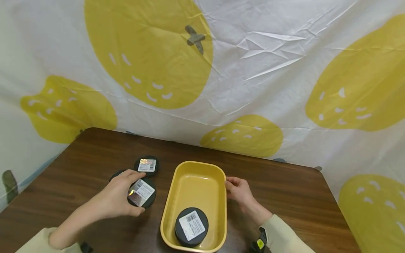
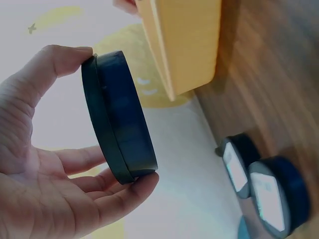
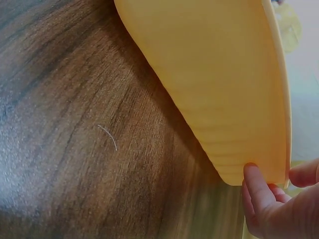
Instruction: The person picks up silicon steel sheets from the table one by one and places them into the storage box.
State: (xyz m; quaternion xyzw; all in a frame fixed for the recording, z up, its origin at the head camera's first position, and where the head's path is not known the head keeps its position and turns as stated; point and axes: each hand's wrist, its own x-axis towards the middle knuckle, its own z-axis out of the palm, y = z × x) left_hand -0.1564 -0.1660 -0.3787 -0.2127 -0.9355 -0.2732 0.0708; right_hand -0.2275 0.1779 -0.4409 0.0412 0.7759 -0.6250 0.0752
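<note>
My left hand (image 1: pixel 118 195) grips a round black lidded container (image 1: pixel 141 192) by its edge, raised above the table's left side. In the left wrist view, the thumb is on one edge of this container (image 2: pixel 119 117) and the fingertips on the opposite one; a lid seam runs round its side. A white label with a shiny patch shows on its face. My right hand (image 1: pixel 239 191) pinches the right rim of a yellow tray (image 1: pixel 193 189), fingers against its outer wall (image 3: pixel 214 89). Inside the tray, at the near end, lies another black container (image 1: pixel 191 226).
Two more black containers are on the table's left: one labelled (image 1: pixel 147 165), the other (image 1: pixel 116 174) mostly hidden behind my left hand. The dark wooden table (image 1: pixel 284 196) ends at a white cloth (image 1: pixel 253 88) printed with yellow fruit.
</note>
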